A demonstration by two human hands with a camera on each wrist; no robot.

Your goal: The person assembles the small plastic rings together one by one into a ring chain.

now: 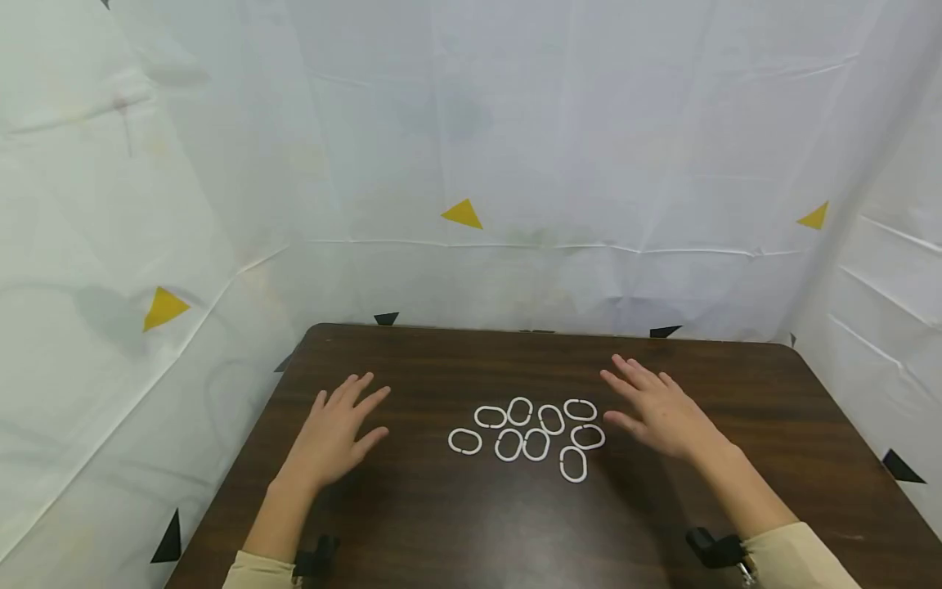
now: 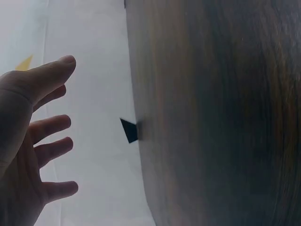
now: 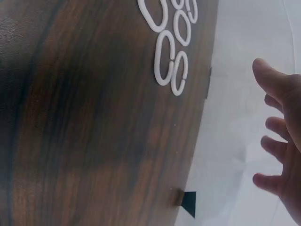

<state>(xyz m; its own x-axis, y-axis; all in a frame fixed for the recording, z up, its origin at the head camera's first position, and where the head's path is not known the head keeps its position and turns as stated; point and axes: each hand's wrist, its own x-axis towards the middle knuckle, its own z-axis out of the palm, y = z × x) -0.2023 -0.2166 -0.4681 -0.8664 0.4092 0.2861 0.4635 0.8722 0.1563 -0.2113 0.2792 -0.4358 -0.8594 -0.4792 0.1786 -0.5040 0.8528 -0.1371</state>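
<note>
Several white oval plastic links, each with a small gap in its ring, lie in a loose cluster on the dark wooden table. To the left of them my left hand hovers over the table, fingers spread and holding nothing. On the other side my right hand is held above the table, also spread, its thumb close to the rightmost link in the head view. The right wrist view shows part of the cluster, with one link near its edge; the left wrist view shows bare wood.
White sheets hang behind the table and at both sides, marked with yellow triangles and black ones. A dark strap device sits on the right wrist, and another on the left.
</note>
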